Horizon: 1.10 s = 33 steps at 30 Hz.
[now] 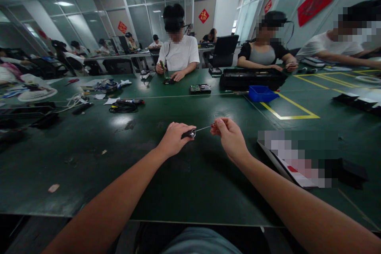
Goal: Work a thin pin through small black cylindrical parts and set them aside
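My left hand (pixel 172 139) is wrapped round a short black cylinder (pixel 190 133) with a shiny round end, which looks like a small flashlight. That end points to the right. Opposite it, my right hand (pixel 231 137) pinches a thin metal tool (pixel 203 128) with a bit of red at the fingers. The tool's straight shaft reaches left to the cylinder's shiny end; whether its tip touches or goes inside is too small to tell. Both hands are above the green tabletop (pixel 178 190).
A booklet-like item (pixel 276 158), partly blurred, lies right of my right arm, with a black block (pixel 353 172) beyond. Farther off are a blue bin (pixel 262 93), a long black case (pixel 253 79), a circuit board (pixel 200 88) and coiled black cable (pixel 123 106). Co-workers sit opposite.
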### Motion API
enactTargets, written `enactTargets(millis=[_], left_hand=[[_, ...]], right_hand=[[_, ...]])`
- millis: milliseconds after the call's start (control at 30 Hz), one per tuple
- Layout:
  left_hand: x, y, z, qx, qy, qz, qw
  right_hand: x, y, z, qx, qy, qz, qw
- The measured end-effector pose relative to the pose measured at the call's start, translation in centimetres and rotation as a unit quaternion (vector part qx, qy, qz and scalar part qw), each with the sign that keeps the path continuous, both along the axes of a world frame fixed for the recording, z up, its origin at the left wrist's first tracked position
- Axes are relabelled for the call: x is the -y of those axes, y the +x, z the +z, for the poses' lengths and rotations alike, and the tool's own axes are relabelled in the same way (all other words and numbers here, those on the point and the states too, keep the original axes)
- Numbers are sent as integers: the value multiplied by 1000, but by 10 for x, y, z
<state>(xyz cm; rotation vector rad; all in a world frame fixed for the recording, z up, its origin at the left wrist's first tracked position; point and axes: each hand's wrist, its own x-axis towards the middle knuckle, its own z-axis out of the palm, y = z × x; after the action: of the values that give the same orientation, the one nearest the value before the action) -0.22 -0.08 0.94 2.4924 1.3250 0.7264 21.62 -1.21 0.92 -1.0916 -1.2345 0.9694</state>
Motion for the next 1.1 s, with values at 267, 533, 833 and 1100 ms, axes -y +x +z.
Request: enactTargets(millis=[267, 533, 833, 1100], left_hand=[[-3, 0, -5, -9, 3, -11, 1000], [-7, -3, -10, -59, -7, 8, 998], [-5, 0, -4, 20, -36, 41, 998], [-1, 0, -1, 211, -96, 75, 970]], right_hand=[[2, 0, 4, 92, 36, -1, 995], [10, -2, 10, 232, 78, -17, 969], [9, 2, 12, 243, 78, -49, 966], [9, 1, 12, 229, 67, -51, 970]])
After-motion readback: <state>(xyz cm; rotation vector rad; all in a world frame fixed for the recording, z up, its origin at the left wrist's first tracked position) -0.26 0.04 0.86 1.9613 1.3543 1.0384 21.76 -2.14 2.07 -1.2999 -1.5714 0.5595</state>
